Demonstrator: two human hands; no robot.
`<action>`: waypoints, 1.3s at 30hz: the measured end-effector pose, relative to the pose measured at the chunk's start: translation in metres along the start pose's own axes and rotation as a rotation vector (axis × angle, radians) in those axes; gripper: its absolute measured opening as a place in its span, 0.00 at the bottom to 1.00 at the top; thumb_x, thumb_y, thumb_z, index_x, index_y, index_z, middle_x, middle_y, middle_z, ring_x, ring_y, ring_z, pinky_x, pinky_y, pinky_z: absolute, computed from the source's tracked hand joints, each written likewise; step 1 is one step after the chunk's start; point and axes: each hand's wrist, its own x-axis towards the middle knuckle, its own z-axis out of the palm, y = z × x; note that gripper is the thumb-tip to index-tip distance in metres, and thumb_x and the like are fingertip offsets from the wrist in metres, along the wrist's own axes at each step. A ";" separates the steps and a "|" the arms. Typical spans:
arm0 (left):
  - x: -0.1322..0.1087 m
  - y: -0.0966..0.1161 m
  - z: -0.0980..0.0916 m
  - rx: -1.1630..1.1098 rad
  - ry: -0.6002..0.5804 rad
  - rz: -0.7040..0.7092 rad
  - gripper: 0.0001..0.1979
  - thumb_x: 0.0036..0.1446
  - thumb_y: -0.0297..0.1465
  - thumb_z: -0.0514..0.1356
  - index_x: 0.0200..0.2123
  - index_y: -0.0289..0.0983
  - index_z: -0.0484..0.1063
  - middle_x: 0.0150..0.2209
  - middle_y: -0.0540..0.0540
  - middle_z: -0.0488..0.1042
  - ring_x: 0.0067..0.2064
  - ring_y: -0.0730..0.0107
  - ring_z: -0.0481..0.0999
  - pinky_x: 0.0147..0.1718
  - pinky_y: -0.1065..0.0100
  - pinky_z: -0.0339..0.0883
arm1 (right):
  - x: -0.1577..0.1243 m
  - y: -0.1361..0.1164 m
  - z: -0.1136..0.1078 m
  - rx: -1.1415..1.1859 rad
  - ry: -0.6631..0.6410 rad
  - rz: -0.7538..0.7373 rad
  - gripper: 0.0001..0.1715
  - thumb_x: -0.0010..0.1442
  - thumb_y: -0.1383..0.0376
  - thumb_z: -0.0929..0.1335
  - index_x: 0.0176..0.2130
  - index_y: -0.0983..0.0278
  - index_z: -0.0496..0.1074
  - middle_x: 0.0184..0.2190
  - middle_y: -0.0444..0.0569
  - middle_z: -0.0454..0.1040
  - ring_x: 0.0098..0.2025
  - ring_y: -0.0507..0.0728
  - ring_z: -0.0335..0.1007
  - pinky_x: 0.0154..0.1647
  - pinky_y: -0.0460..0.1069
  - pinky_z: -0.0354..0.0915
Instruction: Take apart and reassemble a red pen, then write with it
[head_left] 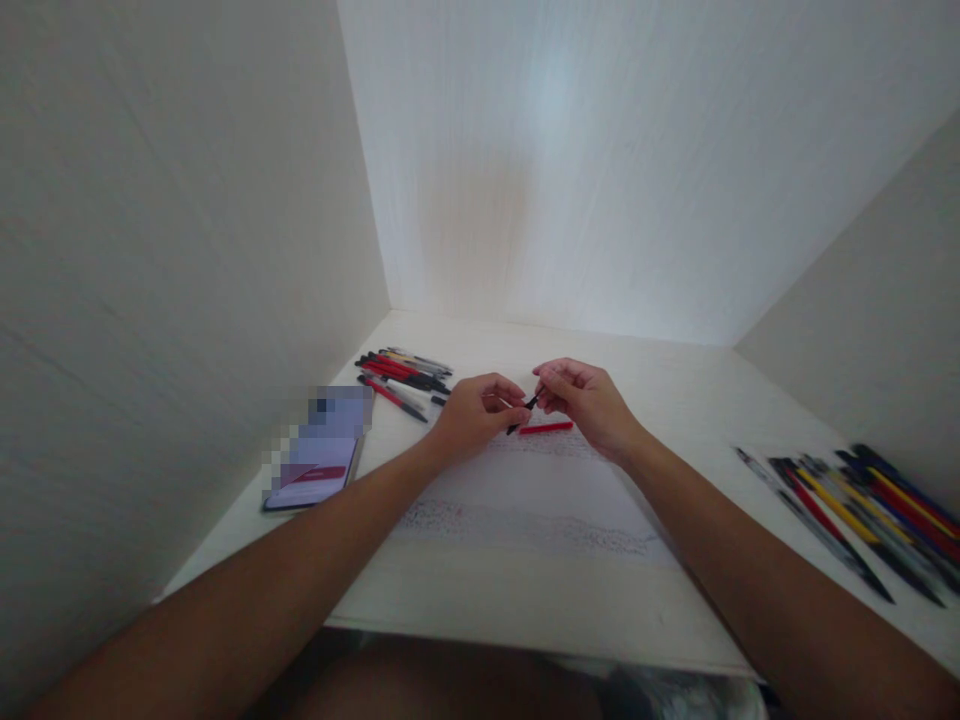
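Note:
My left hand [474,415] and my right hand [585,402] meet above the middle of a white desk [675,400], fingers pinched together. Between them they grip a small black pen part [523,412], which slants down to the left. Just below my right hand a red pen barrel [546,428] lies flat on a sheet of paper [525,490] with scribbled lines on it. Both forearms reach in from the bottom corners of the view.
A pile of red and black pens [405,372] lies at the back left. A phone [319,465] rests at the left edge. Several coloured pens [862,505] lie spread at the right. White walls close the desk on three sides.

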 end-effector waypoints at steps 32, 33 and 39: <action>0.008 -0.001 -0.004 0.038 0.316 -0.080 0.13 0.56 0.22 0.57 0.45 0.35 0.73 0.35 0.47 0.74 0.28 0.75 0.76 0.31 0.71 0.71 | 0.000 0.003 -0.022 -0.843 -0.347 -0.147 0.07 0.57 0.60 0.74 0.38 0.58 0.81 0.34 0.49 0.81 0.34 0.57 0.72 0.36 0.53 0.65; 0.008 0.000 -0.004 0.010 0.316 -0.090 0.12 0.56 0.23 0.58 0.45 0.35 0.72 0.35 0.47 0.74 0.29 0.74 0.77 0.31 0.71 0.71 | -0.001 0.002 -0.023 -0.851 -0.368 -0.143 0.06 0.58 0.61 0.73 0.37 0.58 0.81 0.33 0.49 0.81 0.33 0.57 0.72 0.36 0.53 0.65; 0.009 0.005 -0.006 -0.118 0.290 -0.120 0.07 0.57 0.25 0.59 0.40 0.33 0.71 0.33 0.46 0.74 0.29 0.73 0.78 0.30 0.72 0.72 | -0.002 0.001 -0.023 -0.776 -0.352 -0.204 0.11 0.59 0.68 0.69 0.39 0.57 0.82 0.37 0.50 0.81 0.35 0.57 0.72 0.39 0.53 0.64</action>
